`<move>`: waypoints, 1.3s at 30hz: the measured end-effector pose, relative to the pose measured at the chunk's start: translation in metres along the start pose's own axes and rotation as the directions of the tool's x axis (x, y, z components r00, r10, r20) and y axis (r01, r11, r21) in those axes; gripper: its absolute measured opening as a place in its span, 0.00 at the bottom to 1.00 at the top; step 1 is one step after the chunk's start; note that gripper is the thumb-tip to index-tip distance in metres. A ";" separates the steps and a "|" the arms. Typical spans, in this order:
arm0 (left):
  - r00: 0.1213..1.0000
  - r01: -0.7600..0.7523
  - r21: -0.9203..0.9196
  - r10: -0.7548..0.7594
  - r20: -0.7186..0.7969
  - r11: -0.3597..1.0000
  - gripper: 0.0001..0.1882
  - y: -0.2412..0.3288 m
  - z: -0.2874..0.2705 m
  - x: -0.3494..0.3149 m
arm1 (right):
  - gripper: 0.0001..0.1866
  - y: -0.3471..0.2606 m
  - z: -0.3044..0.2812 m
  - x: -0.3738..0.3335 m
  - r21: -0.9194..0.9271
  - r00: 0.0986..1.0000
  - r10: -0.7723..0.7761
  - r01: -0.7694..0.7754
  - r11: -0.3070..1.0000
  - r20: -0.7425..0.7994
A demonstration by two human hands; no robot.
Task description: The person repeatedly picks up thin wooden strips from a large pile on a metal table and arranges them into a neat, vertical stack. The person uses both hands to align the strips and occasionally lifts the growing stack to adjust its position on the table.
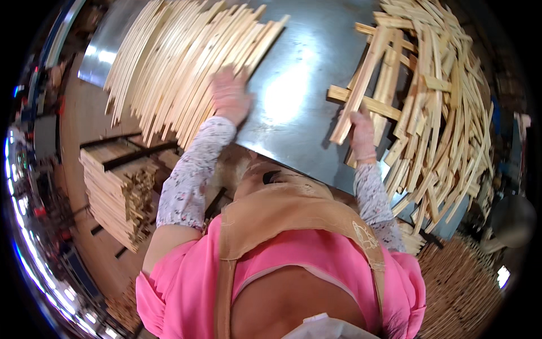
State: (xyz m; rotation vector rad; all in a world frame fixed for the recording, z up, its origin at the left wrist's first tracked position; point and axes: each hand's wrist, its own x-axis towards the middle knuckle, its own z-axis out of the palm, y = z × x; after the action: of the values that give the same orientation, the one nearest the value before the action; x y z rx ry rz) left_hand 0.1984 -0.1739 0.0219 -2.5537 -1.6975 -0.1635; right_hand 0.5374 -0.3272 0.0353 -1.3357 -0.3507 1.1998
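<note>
Long pale wooden strips (175, 73) lie side by side in a slanted row on the left part of a shiny metal table (293, 79). At the right edge of this row, my left hand (230, 97) rests over the near part of the strips, fingers stretched out and a little blurred. My right hand (363, 135) grips the near end of a wooden strip (361, 85), which slants away over a crosswise wooden piece (339, 94). Beside it a large jumbled heap of wooden strips (440, 107) covers the table's right side. My right fingertips are partly hidden.
Below the table's left edge stands a stack of wooden strips (116, 192) on dark metal bars (127, 158). More bundled strips (463, 288) lie low at the right. A round grey object (512, 220) is near the right rim. The table's near edge runs just ahead of my body.
</note>
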 end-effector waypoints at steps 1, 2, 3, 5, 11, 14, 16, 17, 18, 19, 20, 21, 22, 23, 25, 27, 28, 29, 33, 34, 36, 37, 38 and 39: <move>0.969 0.087 -0.178 -0.042 0.243 0.980 0.43 0.037 -0.038 0.017 | 0.32 0.028 0.006 -0.004 -0.009 0.998 -0.007 0.008 1.000 0.069; 0.997 -0.002 -0.407 0.031 0.064 0.913 0.40 0.058 -0.032 0.005 | 0.31 0.054 0.016 -0.010 -0.016 0.989 -0.004 0.007 1.000 0.149; 0.975 0.103 -0.441 -0.004 0.221 0.891 0.35 0.083 -0.040 -0.003 | 0.30 0.062 0.041 -0.028 -0.221 0.969 0.119 -0.070 0.973 0.217; 0.616 0.553 -0.543 0.128 0.777 0.632 0.40 0.105 -0.045 0.010 | 0.25 0.067 0.069 -0.049 -0.666 0.895 0.297 0.000 0.746 0.333; 0.546 0.649 -0.381 -0.055 0.836 0.658 0.29 0.041 -0.012 -0.030 | 0.31 0.009 -0.014 0.016 -0.893 0.821 -0.354 0.429 -0.136 0.448; 0.865 0.175 -0.220 -0.043 0.501 0.960 0.23 0.016 0.020 -0.052 | 0.38 -0.017 -0.093 0.067 -0.870 0.910 -0.284 0.140 -0.472 0.301; 0.937 0.006 -0.100 0.030 0.349 0.995 0.23 0.000 0.026 -0.061 | 0.38 -0.031 -0.097 0.078 -0.894 0.952 -0.206 0.119 -0.432 0.226; 0.949 -0.003 -0.080 0.029 0.314 0.997 0.24 -0.009 0.025 -0.064 | 0.37 -0.040 -0.089 0.084 -0.885 0.980 -0.123 0.083 -0.459 0.156; 0.962 -0.011 -0.064 0.028 0.273 0.998 0.26 -0.016 0.024 -0.065 | 0.36 -0.048 -0.081 0.086 -0.879 0.984 -0.093 0.089 -0.469 0.150; 0.974 -0.013 -0.048 0.023 0.224 0.999 0.28 -0.024 0.036 -0.069 | 0.36 -0.054 -0.075 0.087 -0.872 0.988 -0.064 0.095 -0.480 0.142; 0.979 -0.003 0.014 0.000 0.204 1.000 0.28 -0.029 0.041 -0.074 | 0.35 -0.060 -0.069 0.086 -0.866 0.990 -0.035 0.099 -0.490 0.134; 0.984 0.003 0.073 -0.016 0.176 0.997 0.28 -0.033 0.038 -0.069 | 0.34 -0.069 -0.060 0.082 -0.850 0.980 -0.046 0.146 -0.505 0.196; 0.987 0.006 0.131 -0.027 0.158 0.991 0.29 -0.034 0.023 -0.064 | 0.34 -0.077 -0.052 0.082 -0.869 0.957 -0.067 0.224 -0.442 0.281; 0.936 0.001 0.096 -0.034 0.351 0.995 0.30 -0.031 0.006 -0.052 | 0.33 -0.087 -0.042 0.083 -0.875 0.928 -0.094 0.302 -0.377 0.361; 0.923 0.041 0.033 -0.050 0.382 0.999 0.31 -0.032 0.010 -0.053 | 0.33 -0.112 -0.003 0.083 -0.872 0.859 -0.157 0.468 -0.143 0.486; 0.922 0.077 0.050 -0.090 0.376 0.996 0.32 -0.031 0.017 -0.055 | 0.34 -0.133 0.073 0.076 -0.841 0.833 -0.250 0.530 0.106 0.493; 0.930 0.083 0.081 -0.106 0.351 0.993 0.32 -0.031 0.024 -0.060 | 0.35 -0.136 0.109 0.071 -0.842 0.841 -0.304 0.511 0.172 0.448; 0.938 0.095 0.114 -0.127 0.323 0.989 0.33 -0.031 0.030 -0.067 | 0.33 -0.128 0.127 0.088 -0.860 0.834 -0.334 0.498 0.111 0.439; 0.936 0.113 -0.075 -0.081 0.343 0.991 0.34 -0.038 0.029 -0.064 | 0.32 -0.055 0.161 0.176 -0.747 0.979 -0.196 0.168 0.644 0.052; 0.958 0.106 -0.122 -0.069 0.278 0.987 0.31 -0.035 0.034 -0.061 | 0.33 -0.033 0.160 0.187 -0.713 0.987 -0.158 0.113 0.692 0.003; 0.956 0.235 -0.303 -0.163 0.245 0.924 0.29 -0.045 0.021 -0.070 | 0.35 0.037 0.175 0.192 -0.954 0.956 -0.082 0.287 0.085 0.280; 0.932 0.337 -0.446 -0.229 0.280 0.829 0.29 -0.051 -0.012 -0.076 | 0.36 0.076 0.190 0.174 -0.962 0.966 -0.099 0.250 0.106 0.240; 0.901 0.430 -0.574 -0.291 0.323 0.697 0.28 -0.061 -0.030 -0.083 | 0.37 0.107 0.212 0.147 -0.969 0.973 -0.115 0.216 0.122 0.203; 0.857 0.383 -0.648 -0.516 -0.018 0.659 0.25 -0.073 0.010 -0.130 | 0.38 0.119 0.242 0.116 -0.949 0.976 -0.076 0.215 0.232 0.203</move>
State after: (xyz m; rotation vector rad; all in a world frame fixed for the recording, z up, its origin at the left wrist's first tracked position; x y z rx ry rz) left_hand 0.0814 -0.2629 -0.0048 -2.2483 -2.4791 -1.1681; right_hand 0.3406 -0.1261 -0.0472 -2.2339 -1.5000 0.8264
